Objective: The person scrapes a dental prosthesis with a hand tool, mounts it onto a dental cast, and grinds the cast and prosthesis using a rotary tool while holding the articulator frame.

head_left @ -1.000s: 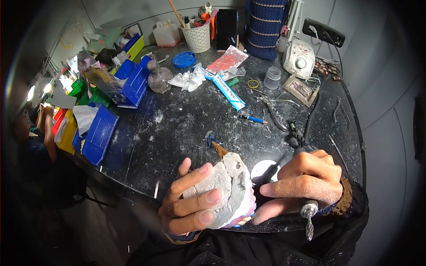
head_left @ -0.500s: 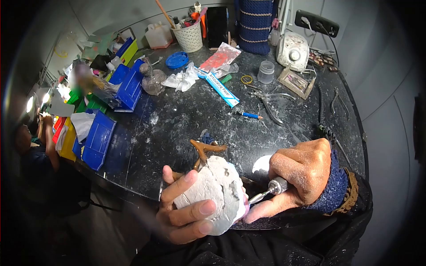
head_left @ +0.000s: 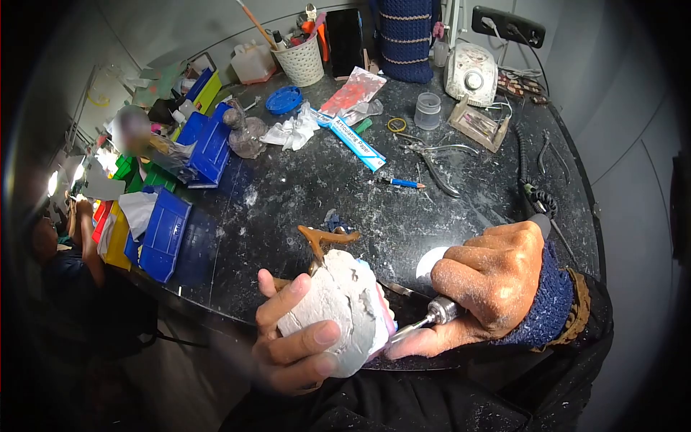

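Near the front edge of the black bench, my left hand (head_left: 299, 338) is wrapped round a white plaster dental model (head_left: 327, 306). Along the model's right side runs a pink strip with tooth-like shapes (head_left: 385, 313). My right hand (head_left: 489, 288), dusted with white powder, grips a rotary handpiece (head_left: 445, 309). The handpiece's metal tip points left at the pink edge; whether it touches cannot be made out. My right thumb lies close to the model. Behind the model stands a brown forked support (head_left: 324, 237), partly hidden by it.
Pliers (head_left: 435, 165), a blue pencil (head_left: 404, 183) and an Articulating Paper packet (head_left: 353, 140) lie mid-bench. Blue bins (head_left: 164, 234) stand left, a white control unit (head_left: 471, 75) back right. A coiled cord (head_left: 540, 198) runs behind my right hand. Another person (head_left: 72, 259) sits at far left.
The plaster model has turned, showing more of its pink side. My right hand and the handpiece have shifted slightly, and more of the handpiece's rear shows. The camera view has moved a little.
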A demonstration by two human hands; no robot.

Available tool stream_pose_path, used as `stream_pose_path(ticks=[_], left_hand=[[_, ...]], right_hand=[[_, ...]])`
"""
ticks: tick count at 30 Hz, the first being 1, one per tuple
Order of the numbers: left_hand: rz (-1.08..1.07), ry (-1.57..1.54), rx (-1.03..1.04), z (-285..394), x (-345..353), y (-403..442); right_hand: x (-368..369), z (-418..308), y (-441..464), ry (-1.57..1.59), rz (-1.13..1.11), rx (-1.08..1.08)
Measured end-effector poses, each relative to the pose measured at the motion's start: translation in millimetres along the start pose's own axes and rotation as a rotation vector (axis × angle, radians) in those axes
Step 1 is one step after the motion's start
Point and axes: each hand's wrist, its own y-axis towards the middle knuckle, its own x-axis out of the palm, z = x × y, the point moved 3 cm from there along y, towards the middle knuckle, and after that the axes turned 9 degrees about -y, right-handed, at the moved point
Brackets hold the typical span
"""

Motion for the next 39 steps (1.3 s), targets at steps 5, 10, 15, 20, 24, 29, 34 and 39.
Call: stream_pose_path(ticks=[5,10,15,20,24,29,34,39], left_hand=[[-0.037,0.021,-0.011,1.9,-1.8,0.8],[-0.037,0.061,0.018,1.2,-1.1,0.4],[-0.048,0.116,0.033,1.2,-1.4,1.2],[-0.047,0.118,0.018,2.3,-1.6,-0.1],[-0.043,0.107,0.014,1.8,-2.2,-0.4],[-0.052,0.118,0.013,2.4,-2.9,-0.2],[0.000,0.137,0.064,-0.6,-0.3,-8.0],[-0.007,0.055,0.058,1.3,-2.6,-2.8]], right_hand=[[0.3,1.2,-0.9,-0.022,-0.024,0.026],[-0.4,-0.2,-0.3,-0.025,0.013,0.010],[-1.0,-0.6,-1.1,-0.033,-0.014,0.025],[0.9,-0.7,-1.5,-0.033,0.025,0.008],[0.0,-2.1,-0.9,-0.040,0.015,0.002],[-0.7,-2.9,0.0,-0.047,0.014,0.000],[0.4,-3.8,0.3,-0.050,0.028,-0.019],[0.3,0.8,1.5,-0.031,-0.035,0.004]])
